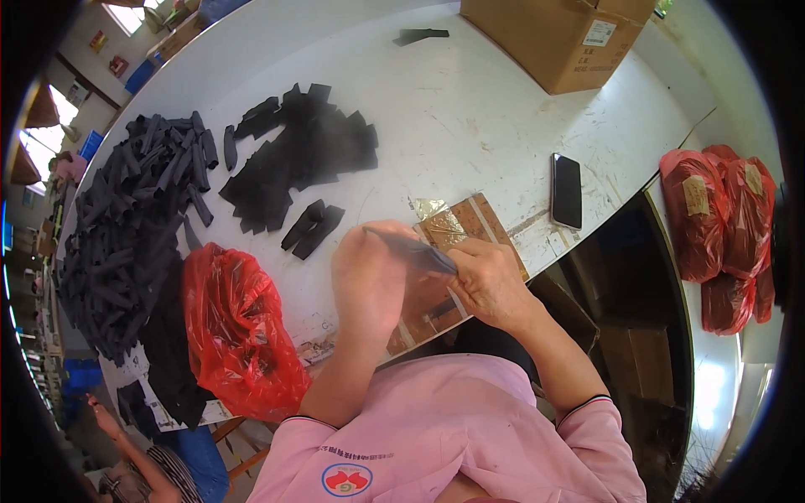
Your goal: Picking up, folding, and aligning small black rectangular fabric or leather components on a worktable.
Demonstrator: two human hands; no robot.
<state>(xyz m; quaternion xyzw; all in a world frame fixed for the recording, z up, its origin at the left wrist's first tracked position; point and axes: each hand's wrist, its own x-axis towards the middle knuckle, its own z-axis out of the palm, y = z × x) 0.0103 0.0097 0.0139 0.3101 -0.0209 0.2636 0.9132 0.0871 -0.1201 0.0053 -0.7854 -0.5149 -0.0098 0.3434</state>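
Note:
A small dark grey fabric piece (411, 251) stretches between my two hands above the table's near edge. My right hand (486, 281) is closed round its right end, with the thumb and fingers pressed together. My left hand (369, 272) is at its other end, fingers curled against the cloth; they are partly hidden and a little blurred. Beneath the hands lies a brown board (482, 222) with pale tape strips and some clear, shiny film (429, 207). A small separate group of dark pieces (314, 228) lies just beyond my left hand.
Flat dark pieces (306, 142) lie spread beyond, beside a large heap of rolled ones (138, 218) at the left. A red plastic bag (239, 327) sits near my left forearm. A phone (566, 191), a cardboard box (558, 42) and red bags (721, 218) are to the right.

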